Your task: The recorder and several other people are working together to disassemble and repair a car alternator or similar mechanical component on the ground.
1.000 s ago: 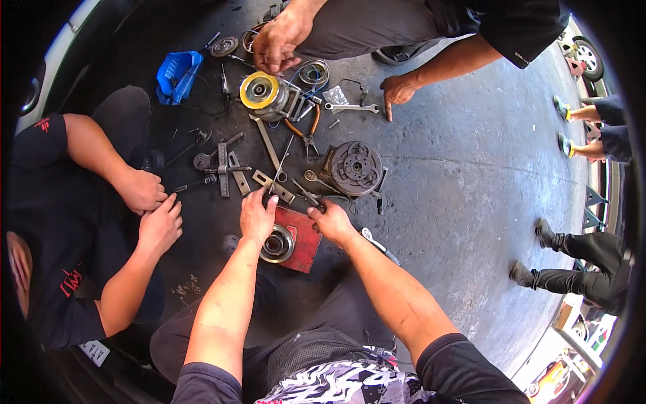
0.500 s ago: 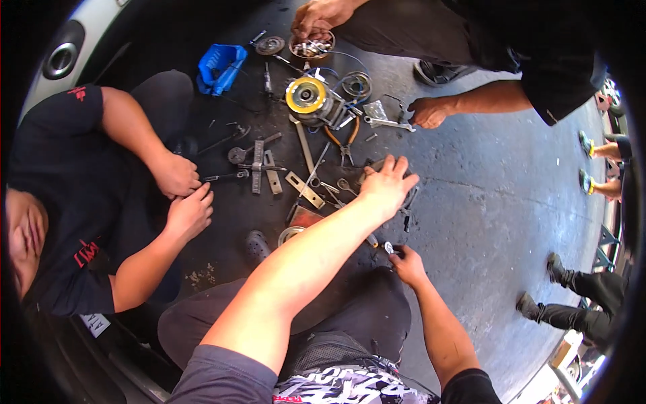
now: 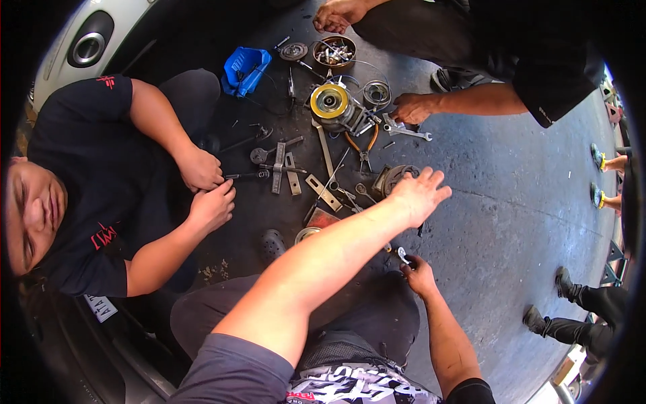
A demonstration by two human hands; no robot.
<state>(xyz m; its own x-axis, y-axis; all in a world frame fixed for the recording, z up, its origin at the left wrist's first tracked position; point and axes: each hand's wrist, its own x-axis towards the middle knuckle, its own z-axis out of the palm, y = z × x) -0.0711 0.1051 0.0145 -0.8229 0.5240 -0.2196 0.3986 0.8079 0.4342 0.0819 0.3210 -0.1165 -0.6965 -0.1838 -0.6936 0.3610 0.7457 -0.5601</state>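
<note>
My left hand (image 3: 422, 197) reaches out over the floor with fingers spread and nothing seen in them. Just beyond it lies a round metal part (image 3: 396, 180), partly covered by the hand. My right hand (image 3: 420, 277), nearer to me, is closed on a ratchet wrench (image 3: 403, 254); its chrome head sticks out past the fingers, the rest is hidden. Under my left forearm are a reddish block (image 3: 323, 219) and a round metal ring (image 3: 307, 233), both partly hidden. Several wrenches (image 3: 348, 197) and a slotted metal plate (image 3: 324, 192) lie to the left of that hand.
A pulley assembly with a yellow ring (image 3: 330, 101), orange-handled pliers (image 3: 364, 149), a bowl of bolts (image 3: 334, 61) and a blue bin (image 3: 245, 71) stand farther off. One co-worker's hands (image 3: 210, 190) hold a dark tool at left; another's hand (image 3: 417, 108) is near a combination wrench (image 3: 408, 130).
My left hand has shifted slightly, and more of the round metal part shows beside it. The far co-worker's hand has risen out of the bowl. The whole view has swung a little.
</note>
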